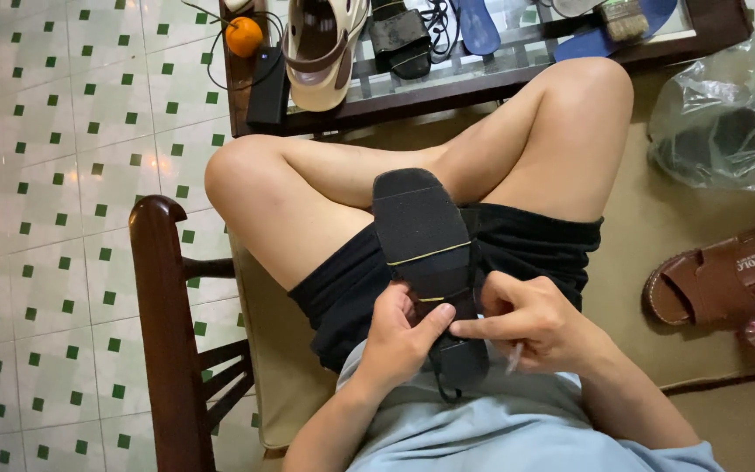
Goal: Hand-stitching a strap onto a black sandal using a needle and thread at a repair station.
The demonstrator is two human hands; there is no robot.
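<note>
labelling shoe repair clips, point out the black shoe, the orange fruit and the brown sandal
black shoe (419, 229), head view, middle of the upturned sole
orange fruit (244, 37), head view, centre of its peel
brown sandal (720, 278), head view, wide top strap

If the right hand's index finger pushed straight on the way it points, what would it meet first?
Probably the left hand's thumb, lying across the black shoe sole; the right hand points leftward at it, nearly touching. Depth is unclear.

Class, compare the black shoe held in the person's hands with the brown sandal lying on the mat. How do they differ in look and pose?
The black shoe is turned sole up, showing a dark flat sole; the brown sandal lies strap side up with open cut-outs. The black shoe is held over the lap by the left hand and right hand; the brown sandal rests untouched. Both are single pieces of footwear.
</note>
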